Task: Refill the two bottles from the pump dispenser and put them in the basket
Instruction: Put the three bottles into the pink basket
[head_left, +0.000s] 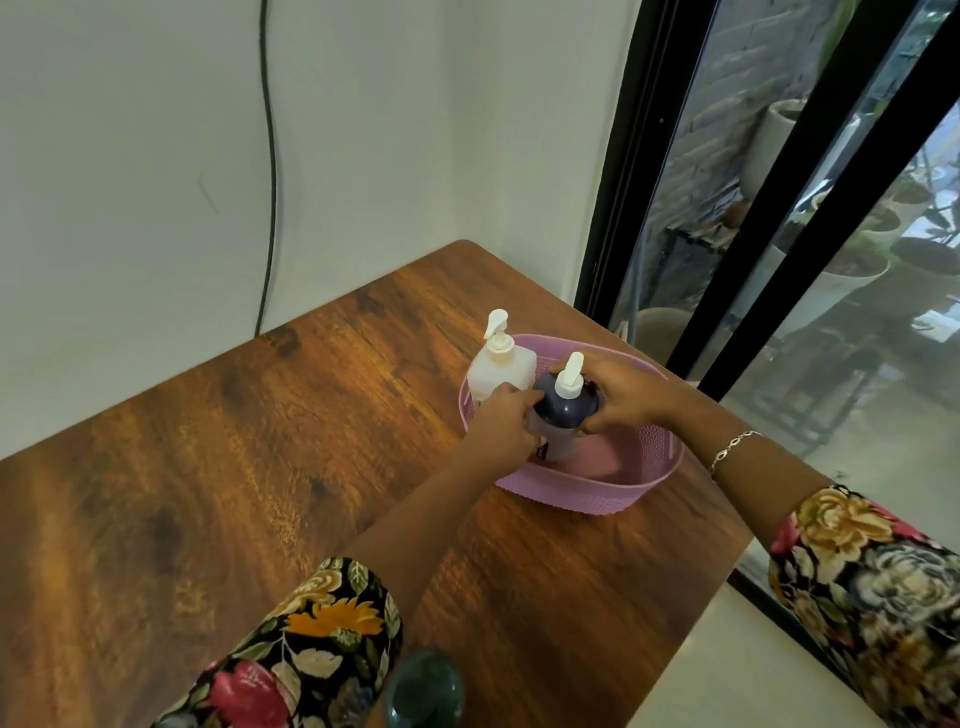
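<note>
Both hands are on one item: we see the left hand (506, 415) curled round the left side of the dark bottle (563, 410) and the right hand (623, 397) clasping its right shoulder, so two hands grip one bottle. It stands upright between the hands, inside the lilac basket (571, 493), white pump head (570, 375) on top. Just beyond the left hand's fingertips there's a second bottle, the cream bottle (501, 366), also with a white pump and also in the basket, against its far-left wall. Count: two bottles, two pumps, one basket. Labels: a small dark tag low on the dark bottle, under the left hand, with writing too small for us to read; nothing legible on the cream one. One chain bracelet (732, 447) sits on the right wrist, with floral sleeves on both arms. The basket sits on the wooden table (260, 441). Well back from the hands, at the near edge, is one blurred dark green object (426, 686); we can't tell what it is. Far left of the hands, one black cable (270, 182) runs down the wall.
</note>
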